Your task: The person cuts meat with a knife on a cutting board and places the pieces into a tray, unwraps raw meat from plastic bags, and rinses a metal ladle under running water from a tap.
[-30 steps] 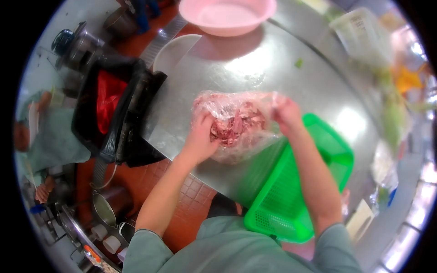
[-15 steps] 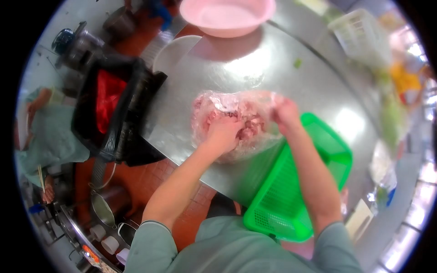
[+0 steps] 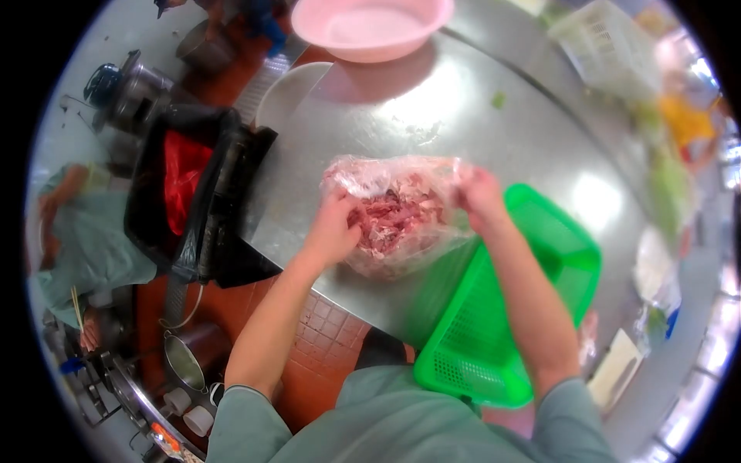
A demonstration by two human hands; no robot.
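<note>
A clear plastic bag (image 3: 382, 268) lies open on the steel table, filled with pieces of raw meat (image 3: 403, 216). My left hand (image 3: 335, 229) is at the bag's left edge, its fingers curled over the plastic beside the meat. At the opposite edge, my right hand (image 3: 480, 197) pinches the gathered plastic. Close by on the right, under my right forearm, a green plastic basket (image 3: 471, 363) with a perforated wall stands at an angle on the table.
The steel table (image 3: 455, 139) carries a pink basin (image 3: 370, 27) at the far side and a white basket (image 3: 598, 50) at back right. To the left are a black bag (image 3: 147, 208) with a red lining and a person in a green shirt (image 3: 100, 239). A pot (image 3: 185, 359) stands lower left.
My left hand has moved left, out of the middle of the meat to the bag's edge, uncovering the pieces. My right hand keeps its hold on the plastic.
</note>
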